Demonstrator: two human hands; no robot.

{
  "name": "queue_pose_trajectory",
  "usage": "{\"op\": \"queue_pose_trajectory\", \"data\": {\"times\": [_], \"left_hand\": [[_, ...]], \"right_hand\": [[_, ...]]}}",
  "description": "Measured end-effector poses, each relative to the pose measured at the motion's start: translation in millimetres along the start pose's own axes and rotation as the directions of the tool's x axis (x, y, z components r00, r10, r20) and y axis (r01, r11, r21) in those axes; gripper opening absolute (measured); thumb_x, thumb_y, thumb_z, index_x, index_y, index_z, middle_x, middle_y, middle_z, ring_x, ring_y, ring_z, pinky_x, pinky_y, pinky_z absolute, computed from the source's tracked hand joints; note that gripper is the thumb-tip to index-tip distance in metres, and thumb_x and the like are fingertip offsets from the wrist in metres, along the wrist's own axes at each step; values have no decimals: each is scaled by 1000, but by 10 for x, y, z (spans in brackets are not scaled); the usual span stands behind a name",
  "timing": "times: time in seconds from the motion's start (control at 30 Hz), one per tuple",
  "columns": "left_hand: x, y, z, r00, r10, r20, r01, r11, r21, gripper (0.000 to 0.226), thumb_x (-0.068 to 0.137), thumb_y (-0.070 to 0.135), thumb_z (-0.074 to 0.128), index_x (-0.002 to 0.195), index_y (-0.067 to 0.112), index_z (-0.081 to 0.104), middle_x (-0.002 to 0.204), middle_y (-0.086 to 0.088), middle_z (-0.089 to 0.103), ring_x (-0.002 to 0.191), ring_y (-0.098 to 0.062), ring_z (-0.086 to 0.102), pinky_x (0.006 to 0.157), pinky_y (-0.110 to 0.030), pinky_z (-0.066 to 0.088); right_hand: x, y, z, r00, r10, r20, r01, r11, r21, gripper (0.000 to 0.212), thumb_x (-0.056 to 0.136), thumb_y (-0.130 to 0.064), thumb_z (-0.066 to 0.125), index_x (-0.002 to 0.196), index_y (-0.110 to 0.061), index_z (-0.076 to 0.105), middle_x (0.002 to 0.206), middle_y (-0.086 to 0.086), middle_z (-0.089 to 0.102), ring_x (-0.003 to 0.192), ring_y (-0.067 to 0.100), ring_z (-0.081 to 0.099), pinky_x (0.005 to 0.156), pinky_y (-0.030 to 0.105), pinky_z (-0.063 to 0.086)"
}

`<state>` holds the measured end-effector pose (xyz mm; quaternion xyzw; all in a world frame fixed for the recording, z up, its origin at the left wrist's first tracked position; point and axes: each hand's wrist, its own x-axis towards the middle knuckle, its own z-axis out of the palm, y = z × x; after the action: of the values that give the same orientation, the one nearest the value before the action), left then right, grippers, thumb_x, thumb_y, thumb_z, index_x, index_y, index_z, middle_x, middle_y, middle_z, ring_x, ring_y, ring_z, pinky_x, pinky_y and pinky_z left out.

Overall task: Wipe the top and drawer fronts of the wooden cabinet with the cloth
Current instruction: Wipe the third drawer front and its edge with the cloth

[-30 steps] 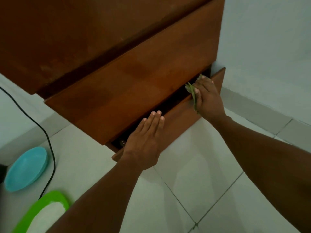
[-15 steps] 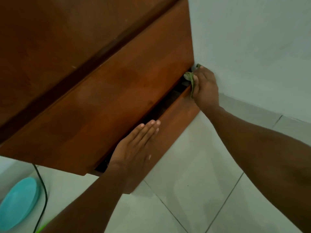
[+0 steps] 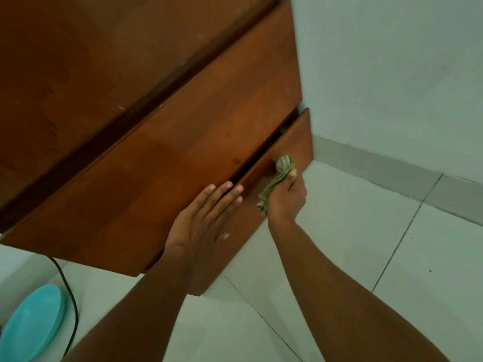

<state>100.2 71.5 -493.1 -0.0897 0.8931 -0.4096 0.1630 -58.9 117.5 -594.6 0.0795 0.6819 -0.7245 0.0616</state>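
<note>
- Wiping of the drawer fronts is judged to be the step in hand. The wooden cabinet (image 3: 104, 74) fills the upper left of the frame, and whether its broad upper panel is the top or another front cannot be told.
- The upper drawer front (image 3: 196, 142) runs diagonally through the centre. The lower drawer front (image 3: 298, 145), at centre right, stands slightly out, and a dark gap is seen between the two.
- The left hand (image 3: 206, 220) is laid flat at the centre, fingers straight and close together, with the fingertips at that gap. The drawers are judged to be steadied by it.
- The right hand (image 3: 286, 199), just to its right, is curled round the cloth (image 3: 282, 168).
- The green cloth is bunched in the fingers and pressed against the lower drawer front, near its right end.
- A stroke along the lower front toward the lower left is judged to be called for next. For that the flat hand must be moved aside, and even pressure is needed so the drawer is not shoved.
- The pale wall (image 3: 392, 74) fills the right, and the tiled floor (image 3: 339, 257) the lower part.
- A turquoise plate (image 3: 34, 325) lies at the lower left, with a black cable (image 3: 70, 296) just beside it.
</note>
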Motion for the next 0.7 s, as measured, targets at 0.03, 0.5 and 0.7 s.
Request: {"op": "queue_pose_trajectory", "data": {"times": [0.03, 0.5, 0.7], "left_hand": [[17, -24, 8, 1000, -3, 11, 3, 1000, 31, 80, 104, 55, 5, 145, 7, -44, 151, -16, -53, 143, -32, -44, 119, -48, -25], [129, -723, -445, 999, 35, -38, -21, 949, 314, 71, 99, 41, -7, 144, -1, -41, 151, -24, -49, 144, -37, -41, 117, -54, -26], [286, -807, -483, 994, 101, -42, -78, 924, 374, 70, 98, 41, -11, 145, -3, -39, 152, -28, -46, 145, -41, -38, 121, -57, -18]], "right_hand": [[-42, 50, 4, 1000, 8, 20, -8, 1000, -5, 44, 109, -35, 33, 110, -11, 70, 104, 9, 72, 98, 28, 66, 86, 38, 51], [-1753, 256, 396, 977, -105, 185, 75, 984, 162, 55, 107, -43, 25, 159, -25, 23, 168, -4, 24, 156, 9, 18, 127, 35, 21], [-1624, 488, 603, 942, -282, 181, 285, 958, 8, 64, 108, -49, 13, 162, -17, 3, 172, 2, 0, 159, 20, 1, 127, 53, 14]]}}
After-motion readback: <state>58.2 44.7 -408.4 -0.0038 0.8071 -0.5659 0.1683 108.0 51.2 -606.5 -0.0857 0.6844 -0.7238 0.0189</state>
